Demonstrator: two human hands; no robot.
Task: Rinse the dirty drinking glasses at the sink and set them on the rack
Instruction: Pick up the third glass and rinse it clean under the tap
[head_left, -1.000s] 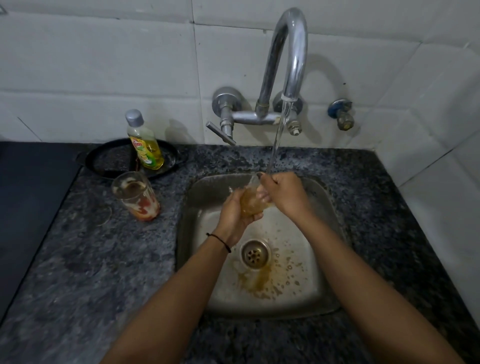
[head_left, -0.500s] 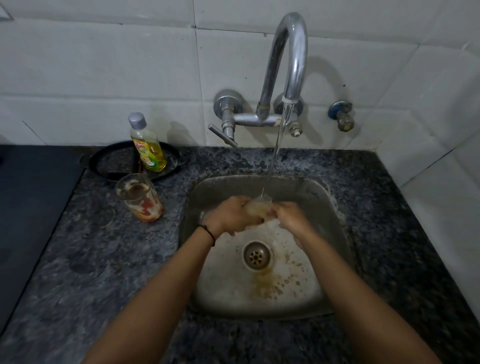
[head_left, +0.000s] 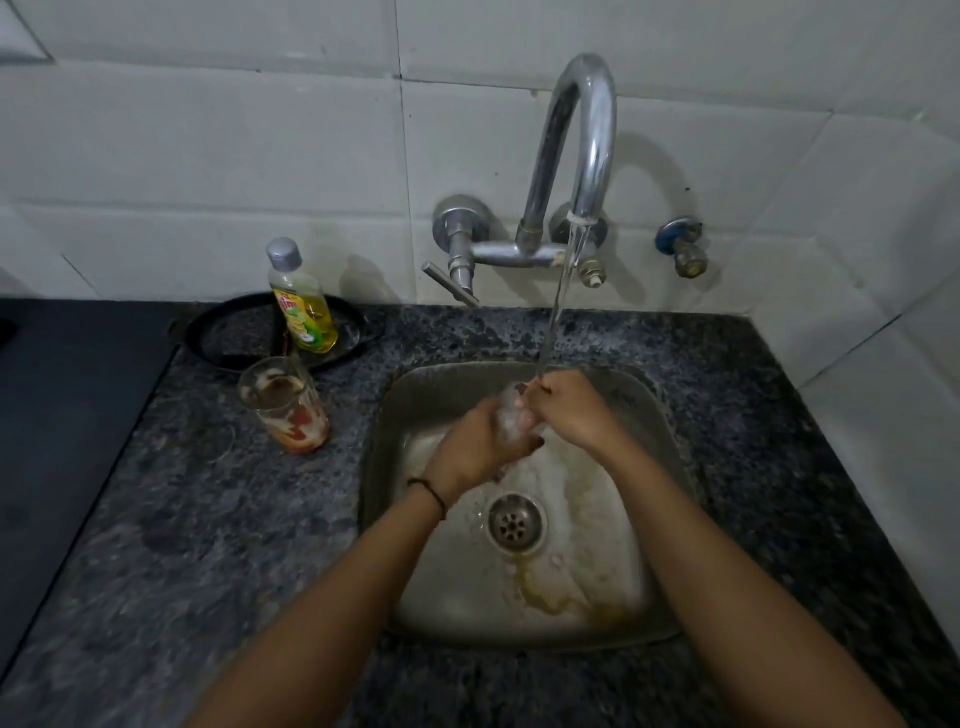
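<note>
Over the steel sink (head_left: 395, 499), under the tap's stream, the left hand (head_left: 475, 449) has its fingers clamped round a clear drinking glass (head_left: 511, 418), mouth tilted toward the right hand (head_left: 569, 410) gripping its rim; a red-stained dirty glass (head_left: 284, 405) waits left on the speckled desk (head_left: 182, 545), nearer the left hand.

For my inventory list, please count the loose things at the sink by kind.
Drinking glasses: 2, one in the hands, one dirty on the counter
Soap bottles: 1
Black round trays: 1
Total: 4
No rack is in view.
</note>
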